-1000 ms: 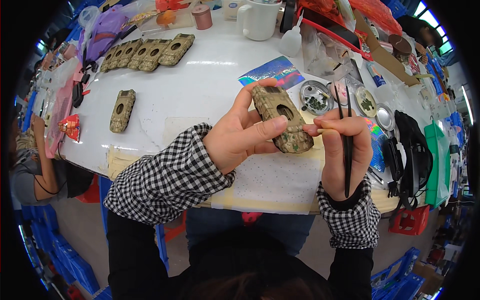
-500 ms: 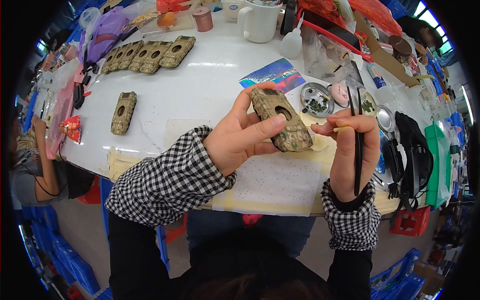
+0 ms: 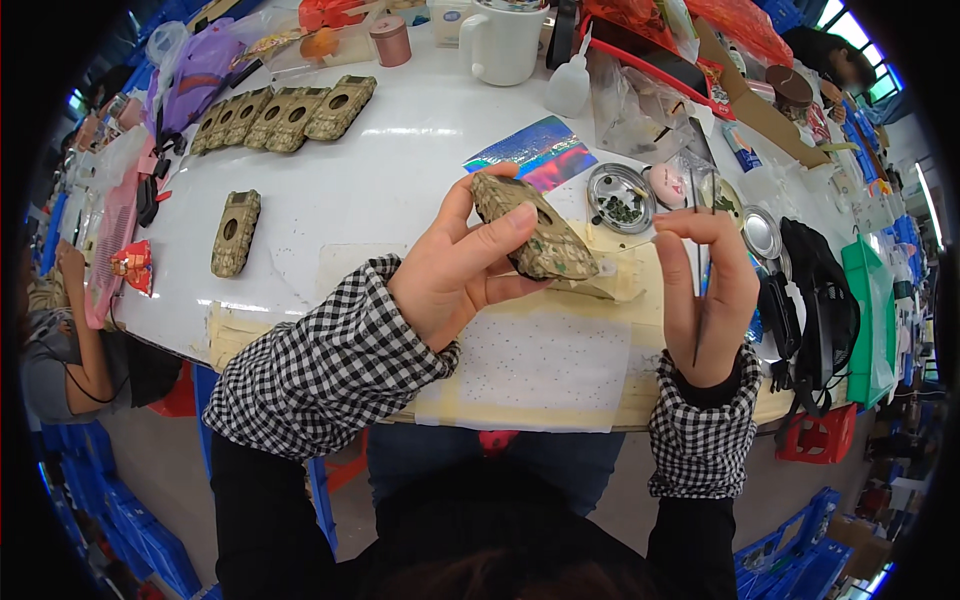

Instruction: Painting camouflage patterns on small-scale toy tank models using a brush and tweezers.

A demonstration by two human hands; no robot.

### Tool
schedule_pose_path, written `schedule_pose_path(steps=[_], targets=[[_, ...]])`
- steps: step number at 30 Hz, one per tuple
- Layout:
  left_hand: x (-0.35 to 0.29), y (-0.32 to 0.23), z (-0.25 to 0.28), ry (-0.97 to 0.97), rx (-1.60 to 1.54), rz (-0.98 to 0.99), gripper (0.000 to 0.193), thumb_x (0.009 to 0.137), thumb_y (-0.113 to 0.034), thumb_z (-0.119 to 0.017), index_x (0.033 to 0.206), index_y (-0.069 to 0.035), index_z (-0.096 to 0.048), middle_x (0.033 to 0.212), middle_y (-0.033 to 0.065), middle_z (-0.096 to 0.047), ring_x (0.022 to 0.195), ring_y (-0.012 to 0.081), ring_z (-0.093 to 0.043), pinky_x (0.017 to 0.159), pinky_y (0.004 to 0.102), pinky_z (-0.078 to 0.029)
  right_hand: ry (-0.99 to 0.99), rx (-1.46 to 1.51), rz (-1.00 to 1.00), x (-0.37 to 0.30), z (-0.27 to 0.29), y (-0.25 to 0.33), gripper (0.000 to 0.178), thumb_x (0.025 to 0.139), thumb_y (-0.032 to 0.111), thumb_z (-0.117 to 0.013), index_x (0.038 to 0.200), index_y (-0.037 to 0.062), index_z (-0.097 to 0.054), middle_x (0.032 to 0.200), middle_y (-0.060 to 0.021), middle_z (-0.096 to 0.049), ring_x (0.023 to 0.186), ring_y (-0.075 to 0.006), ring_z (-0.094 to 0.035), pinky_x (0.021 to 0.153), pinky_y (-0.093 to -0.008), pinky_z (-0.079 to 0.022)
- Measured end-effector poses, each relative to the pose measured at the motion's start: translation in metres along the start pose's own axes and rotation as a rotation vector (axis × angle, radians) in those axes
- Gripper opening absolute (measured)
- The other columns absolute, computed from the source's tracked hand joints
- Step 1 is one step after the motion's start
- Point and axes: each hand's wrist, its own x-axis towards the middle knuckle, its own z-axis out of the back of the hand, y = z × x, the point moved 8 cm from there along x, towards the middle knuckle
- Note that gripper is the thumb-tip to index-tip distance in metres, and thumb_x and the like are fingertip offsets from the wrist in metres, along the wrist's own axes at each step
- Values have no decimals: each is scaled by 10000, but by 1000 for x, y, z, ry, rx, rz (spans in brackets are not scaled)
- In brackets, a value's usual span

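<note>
My left hand (image 3: 435, 285) holds a camouflage model tank hull (image 3: 556, 248) tilted, thumb on top beside its round opening. Close to the hull's lower right end, my right hand (image 3: 718, 295) pinches a thin needle-like tool (image 3: 633, 245) between thumb and forefinger. I cannot make out whether its tip touches the hull. Black tweezers (image 3: 698, 345) are also kept in that hand, lying along the palm. Beyond sits a round metal tin (image 3: 612, 177) with small dark green pieces. Another hull (image 3: 236, 235) lies alone on the left, and several more stand in a row (image 3: 290, 118) farther back.
A speckled white sheet (image 3: 530, 375) is taped at the table's front edge. Behind my hands are a shiny holographic card (image 3: 535, 148), a white squeeze bottle (image 3: 570, 85) and a white mug (image 3: 507, 45). A black bag (image 3: 820, 300) and green tray (image 3: 868, 310) crowd the right.
The hull has tipped slightly and shifted left in my left hand. My right thumb and forefinger have drawn a little away from it, and the tweezers have turned in the palm.
</note>
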Motion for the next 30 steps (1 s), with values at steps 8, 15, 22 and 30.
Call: schedule_pose_path(steps=[8,15,22,30], targets=[[-2,5,-9,38,-34,35,549,915,-283,-566,1349,-147,-259,1256,93,-450,1120,201,-540,888,360,-517,-48,638,-115,-9,-12,3,92,932,62,-500,967,-23,-503,919,-137,-580,778,-127,-574,747,-252,-458],[-4,7,-11,22,-29,27,561,896,-265,-609,1332,-142,-278,1235,104,-473,1106,209,-544,868,363,-519,2,732,-184,-13,-29,7,65,935,21,-470,980,-26,-471,949,-130,-530,779,-132,-591,743,-243,-481],[-3,10,-9,15,13,23,604,879,-291,-632,1345,-156,-272,1199,94,-485,1109,208,-536,871,361,-509,25,724,-174,-13,-31,8,59,930,22,-487,972,-19,-480,907,-105,-523,771,-132,-575,727,-236,-481],[-4,10,-9,6,28,34,620,871,-303,-640,1347,-160,-270,1199,94,-478,1104,204,-533,878,356,-504,44,686,-173,-13,-32,9,46,926,14,-490,961,-16,-486,904,-101,-522,767,-131,-566,723,-236,-480]])
